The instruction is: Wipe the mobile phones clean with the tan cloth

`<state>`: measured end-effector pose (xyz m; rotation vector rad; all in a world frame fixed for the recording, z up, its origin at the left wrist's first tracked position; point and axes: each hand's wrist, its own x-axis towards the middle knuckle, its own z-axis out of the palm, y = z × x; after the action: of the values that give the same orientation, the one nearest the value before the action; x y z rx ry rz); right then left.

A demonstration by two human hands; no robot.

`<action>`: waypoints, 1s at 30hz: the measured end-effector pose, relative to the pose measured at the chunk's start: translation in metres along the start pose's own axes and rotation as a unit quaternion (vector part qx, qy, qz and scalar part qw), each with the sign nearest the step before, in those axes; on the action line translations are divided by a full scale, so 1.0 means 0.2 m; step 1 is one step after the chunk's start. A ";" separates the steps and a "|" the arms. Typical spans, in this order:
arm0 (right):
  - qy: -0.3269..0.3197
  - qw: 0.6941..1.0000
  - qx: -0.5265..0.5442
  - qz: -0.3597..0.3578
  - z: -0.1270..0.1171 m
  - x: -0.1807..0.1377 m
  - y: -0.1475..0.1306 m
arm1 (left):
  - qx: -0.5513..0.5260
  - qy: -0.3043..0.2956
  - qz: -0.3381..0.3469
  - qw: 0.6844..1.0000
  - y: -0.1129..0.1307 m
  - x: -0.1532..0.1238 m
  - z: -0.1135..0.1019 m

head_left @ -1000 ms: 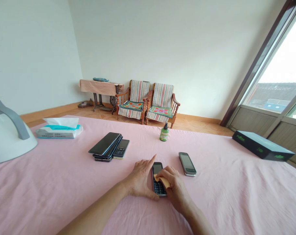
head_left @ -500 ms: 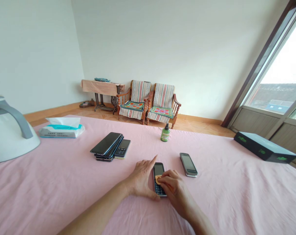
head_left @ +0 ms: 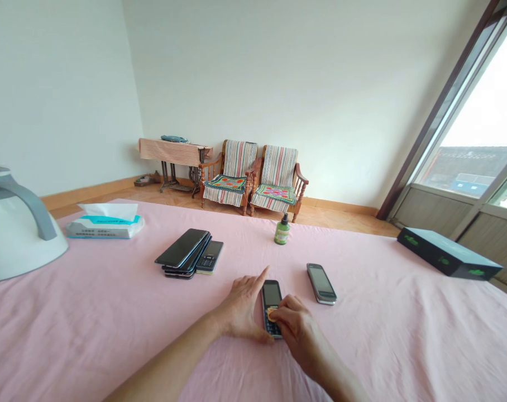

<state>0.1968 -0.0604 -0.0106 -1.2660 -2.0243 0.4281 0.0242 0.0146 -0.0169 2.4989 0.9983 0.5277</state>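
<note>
A dark keypad phone lies face up on the pink cloth in front of me. Its left side rests in the crook of my left hand, which steadies it with the thumb at the bottom edge and the index finger stretched along the top left. My right hand pinches a small yellow-orange pad pressed on the keypad, hiding part of the keys. A silver-rimmed phone lies to the right. Further left, a second keypad phone sits beside a stack of dark smartphones.
A green spray bottle stands beyond the phones. On the left are a tissue pack and a large white kettle. A black box lies at the right edge. Past the table stand two wooden chairs.
The right hand has shifted slightly down the phone, moving the pad from just below the screen onto the keypad. My left hand stays in place. The view has tilted a little.
</note>
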 end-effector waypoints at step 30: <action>0.015 1.000 -0.004 0.008 0.04 0.02 -0.01 | 0.018 0.020 0.002 1.000 0.00 0.00 0.02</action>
<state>0.1880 -0.0579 -0.0142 -1.2866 -1.9928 0.4072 0.0259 0.0146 -0.0205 2.5311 1.0265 0.5672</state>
